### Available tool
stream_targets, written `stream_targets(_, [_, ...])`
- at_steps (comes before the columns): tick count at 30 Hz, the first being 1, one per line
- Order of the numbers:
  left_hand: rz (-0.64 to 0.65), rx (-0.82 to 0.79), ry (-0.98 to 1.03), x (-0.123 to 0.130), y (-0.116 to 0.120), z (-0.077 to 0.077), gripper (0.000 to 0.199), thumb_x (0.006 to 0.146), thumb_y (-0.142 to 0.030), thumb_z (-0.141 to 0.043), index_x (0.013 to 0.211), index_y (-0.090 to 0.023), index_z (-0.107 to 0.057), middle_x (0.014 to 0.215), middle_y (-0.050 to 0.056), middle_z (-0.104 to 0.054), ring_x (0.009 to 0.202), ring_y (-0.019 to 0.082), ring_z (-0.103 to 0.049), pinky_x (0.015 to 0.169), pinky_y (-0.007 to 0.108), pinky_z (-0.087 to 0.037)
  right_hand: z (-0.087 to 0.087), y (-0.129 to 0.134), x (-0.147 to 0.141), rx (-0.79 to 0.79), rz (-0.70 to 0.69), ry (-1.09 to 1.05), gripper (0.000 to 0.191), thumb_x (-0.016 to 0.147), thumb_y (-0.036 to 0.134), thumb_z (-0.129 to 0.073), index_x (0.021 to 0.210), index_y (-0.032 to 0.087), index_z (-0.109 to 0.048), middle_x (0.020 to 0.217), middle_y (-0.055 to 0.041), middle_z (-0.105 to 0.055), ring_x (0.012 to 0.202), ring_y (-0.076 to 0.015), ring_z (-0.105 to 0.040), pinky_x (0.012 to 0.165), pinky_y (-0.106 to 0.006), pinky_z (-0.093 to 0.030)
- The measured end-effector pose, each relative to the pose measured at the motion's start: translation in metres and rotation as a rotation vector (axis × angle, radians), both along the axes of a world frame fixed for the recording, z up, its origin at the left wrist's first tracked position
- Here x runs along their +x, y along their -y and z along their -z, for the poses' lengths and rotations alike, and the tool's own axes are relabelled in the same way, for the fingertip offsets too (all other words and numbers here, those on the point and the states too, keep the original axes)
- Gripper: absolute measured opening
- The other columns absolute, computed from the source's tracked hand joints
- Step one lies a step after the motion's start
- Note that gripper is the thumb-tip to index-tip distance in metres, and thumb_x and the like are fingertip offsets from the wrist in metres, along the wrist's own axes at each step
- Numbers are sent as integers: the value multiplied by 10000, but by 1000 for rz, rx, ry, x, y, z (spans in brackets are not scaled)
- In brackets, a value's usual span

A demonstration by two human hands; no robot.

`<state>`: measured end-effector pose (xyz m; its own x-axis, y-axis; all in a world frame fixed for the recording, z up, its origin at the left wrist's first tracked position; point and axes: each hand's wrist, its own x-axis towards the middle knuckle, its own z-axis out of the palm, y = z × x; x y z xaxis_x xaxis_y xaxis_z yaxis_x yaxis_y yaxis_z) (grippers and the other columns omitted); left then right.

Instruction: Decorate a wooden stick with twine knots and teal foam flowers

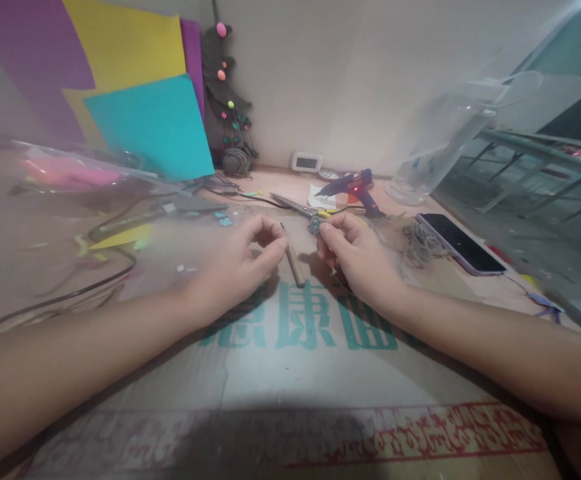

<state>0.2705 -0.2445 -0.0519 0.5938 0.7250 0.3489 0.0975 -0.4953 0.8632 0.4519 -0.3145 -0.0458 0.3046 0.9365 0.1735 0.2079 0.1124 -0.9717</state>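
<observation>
My left hand (250,260) is closed in a pinch, thumb against fingertips. Whatever it may hold there is too small to make out. Just right of those fingertips is a short brown wooden stick (296,267), slanting over the board, its upper end partly hidden by my thumb. My right hand (357,257) pinches a small teal and grey flower-like piece (313,227) between thumb and fingers. Behind that piece lie scissors (293,205) with yellow on the handles. A few small blue cut-outs (225,221) are scattered beyond my left hand.
A dark glue gun (350,187) with a red light stands at the back, near a small white clock (306,162). Grey twine (423,243) and a phone (460,243) lie to the right. A clear plastic jug (420,167) stands behind. Coloured sheets (150,127) lean at left; a dark cable (70,293) curves there.
</observation>
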Motion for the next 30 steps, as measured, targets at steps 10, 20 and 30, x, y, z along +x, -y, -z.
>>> stream_targets(10, [10, 60, -129, 1, -5, -4, 306, 964, -320, -420, 807, -200, -653, 817, 17, -678, 800, 190, -632, 755, 310, -482, 1, 4, -3, 62, -132, 61, 134, 946, 287, -566, 862, 210, -494, 581, 77, -556, 473, -61, -468, 445, -188, -372])
stream_targets(20, [5, 67, -171, 4, -6, -5, 217, 896, -359, -605, 808, -206, -733, 827, 0, -750, 802, 177, -658, 748, 265, -490, 2, 4, -2, 71, -165, 63, 129, 948, 305, -565, 881, 213, -505, 607, 66, -568, 499, -75, -477, 474, -215, -377])
stream_targets(30, [62, -128, -138, 4, -7, -1, 374, 965, -373, -412, 716, -184, -617, 778, 27, -691, 721, 176, -654, 686, 289, -498, 0, 6, -3, 42, -164, 61, 153, 947, 330, -572, 883, 212, -498, 614, 67, -562, 486, -69, -464, 460, -211, -358])
